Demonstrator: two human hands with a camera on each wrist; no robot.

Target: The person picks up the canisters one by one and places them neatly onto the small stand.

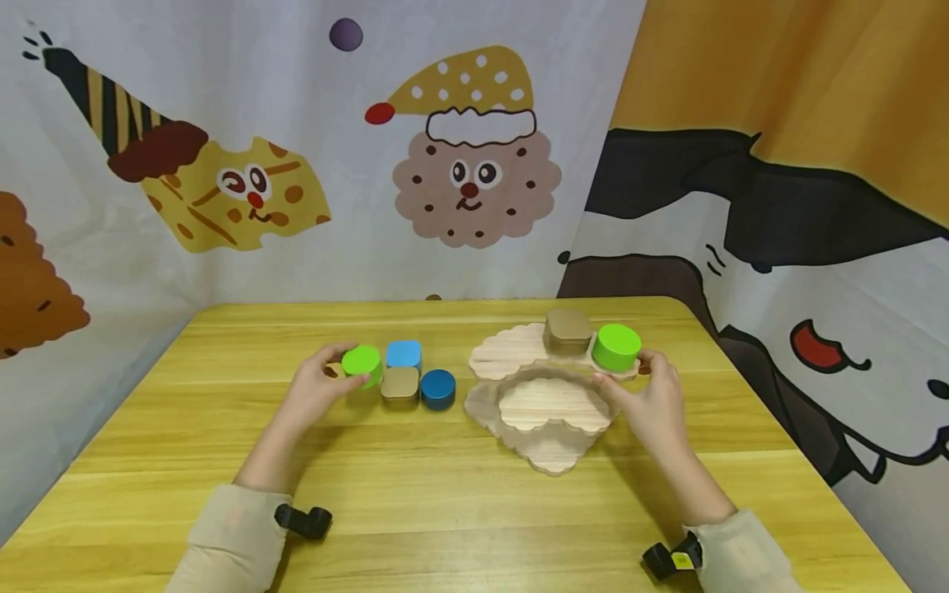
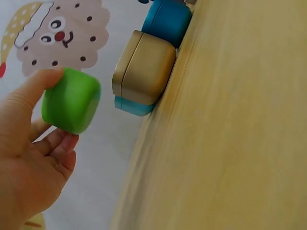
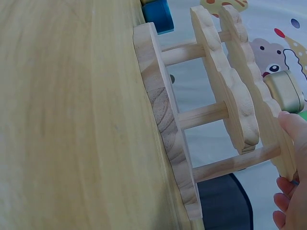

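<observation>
My left hand (image 1: 315,385) pinches a small green tin (image 1: 362,365) between thumb and fingers; in the left wrist view the green tin (image 2: 72,100) is held above the table. Just right of it stand a light blue tin (image 1: 404,354), a gold tin (image 1: 400,388) and a round dark blue tin (image 1: 438,389). A tiered wooden stand (image 1: 507,350) with scalloped shelves stands to the right. On its top shelf sit another gold tin (image 1: 567,331) and a second green tin (image 1: 617,347). My right hand (image 1: 656,399) grips that shelf's right end (image 3: 287,165), thumb above and fingers below.
Pale wooden posts (image 3: 206,115) join the stand's shelves above its base (image 3: 165,124). The yellow wooden table (image 1: 460,519) extends in front. Behind it hangs a curtain (image 1: 296,99) with cartoon prints.
</observation>
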